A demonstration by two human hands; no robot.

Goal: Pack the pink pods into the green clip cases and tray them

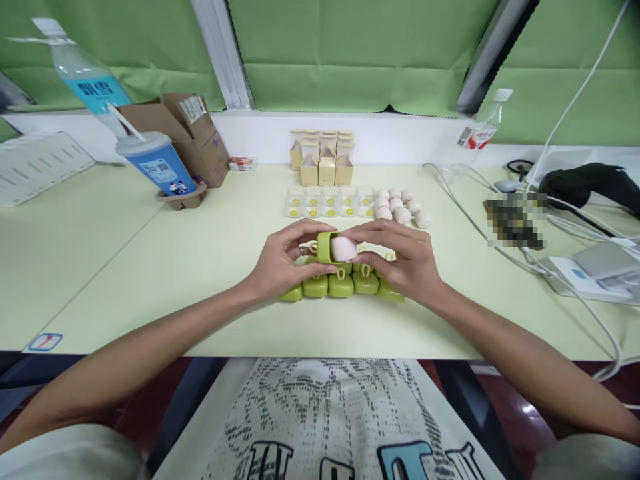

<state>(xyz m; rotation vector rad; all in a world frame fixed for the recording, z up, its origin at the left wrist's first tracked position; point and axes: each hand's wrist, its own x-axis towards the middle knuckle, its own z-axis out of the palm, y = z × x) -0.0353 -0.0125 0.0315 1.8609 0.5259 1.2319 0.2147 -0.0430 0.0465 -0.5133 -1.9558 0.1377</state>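
Note:
Over the middle of the table, my left hand (283,259) is closed on a green case (323,247) that has a small loop on its side. My right hand (405,259) grips a pale pink egg-shaped piece (344,249), which sits partly in the case's open end. Below my hands stand several more green cases (341,286) in rows, some with loops on top; my hands partly hide them. Several pale pink round pieces (401,214) lie in a cluster beyond my right hand. To their left are clear containers (331,201) with yellow marks, set in two rows.
Small open cardboard boxes (327,170) stand at the back. On the left are a blue cup (163,170) in a carton holder, a large bottle (90,77) and a brown box (203,143). White cables (467,220) and another bottle (475,133) are on the right.

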